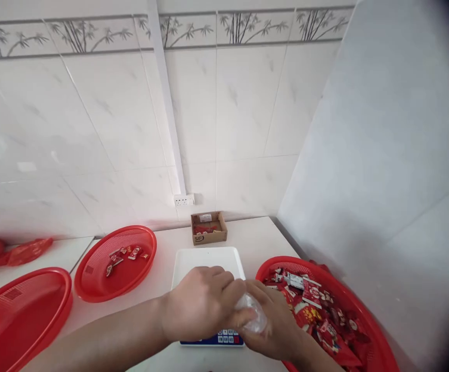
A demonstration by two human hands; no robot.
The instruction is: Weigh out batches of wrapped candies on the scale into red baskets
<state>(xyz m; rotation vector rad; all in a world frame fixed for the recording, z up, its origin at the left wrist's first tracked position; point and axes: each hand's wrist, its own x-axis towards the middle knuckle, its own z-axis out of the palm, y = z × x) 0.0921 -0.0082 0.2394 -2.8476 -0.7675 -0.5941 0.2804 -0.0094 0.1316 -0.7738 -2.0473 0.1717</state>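
**Trainee:** Where is the item, and how do the hands stand?

**Instructor:** The clear plastic bag (252,316) is between both hands, above the front edge of the scale (207,261), just over its blue keypad (226,338). The left hand (199,302) has its fingers curled down over the top of the bag. The right hand (274,330) cups it from below and pinches the film. The hands are close together and touch at the bag. I cannot tell whether the bag's mouth is open, or whether it holds anything.

**Trainee:** How is this step best handled?

**Instructor:** In my judgement:
1. Grip the film only at its edge, since thin plastic slips and crumples.
2. Keep wrists and forearms off the white weighing plate, as any contact would falsify a reading.
3. Keep the keypad uncovered.

**Trainee:** What is within reach?

**Instructor:** The red basket (358,302) of wrapped sweets (317,310) is just beside the right hand. A second red basket (127,279), holding a few packets, is to the left of the scale. A small cardboard box (208,228) stands behind it.
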